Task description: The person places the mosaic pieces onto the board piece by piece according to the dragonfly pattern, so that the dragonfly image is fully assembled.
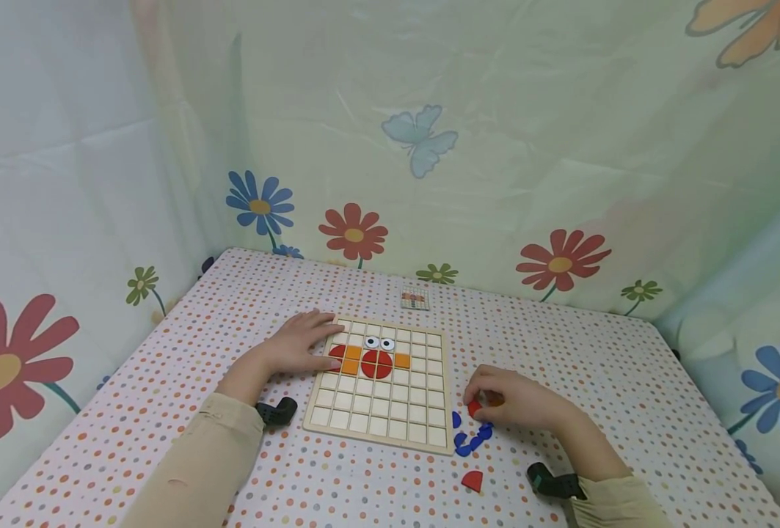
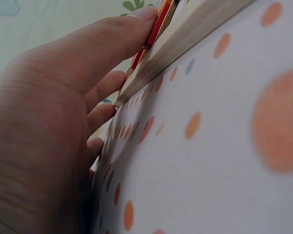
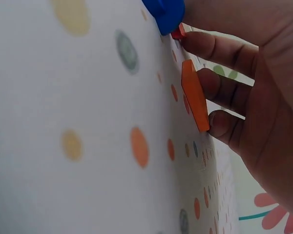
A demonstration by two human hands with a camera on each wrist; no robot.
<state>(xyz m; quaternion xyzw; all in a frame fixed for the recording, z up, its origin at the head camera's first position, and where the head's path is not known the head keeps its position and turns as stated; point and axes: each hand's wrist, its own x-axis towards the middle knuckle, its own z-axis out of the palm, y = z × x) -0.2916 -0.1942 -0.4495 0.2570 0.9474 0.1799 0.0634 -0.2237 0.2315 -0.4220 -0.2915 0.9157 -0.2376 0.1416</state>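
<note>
A wooden grid board (image 1: 363,403) lies on the table with red quarter-circle pieces, orange squares (image 1: 402,361) and two eye tiles (image 1: 379,343) in its cells. My left hand (image 1: 297,345) rests along the board's left edge, fingers spread, thumb over a red piece (image 2: 158,24). To the right of the board, my right hand (image 1: 518,400) pinches a red piece (image 1: 473,408) between thumb and index finger. Under its other fingers is an orange piece (image 3: 194,95), at the fingertips. Close by the thumb lie several blue curved pieces (image 1: 476,443).
One loose red quarter-circle (image 1: 472,480) lies nearer to me, below the blue pieces. Behind the board is a small picture card (image 1: 414,298) showing a gridded pattern. The dotted tablecloth (image 1: 561,345) reaches back to a flowered curtain (image 1: 469,213).
</note>
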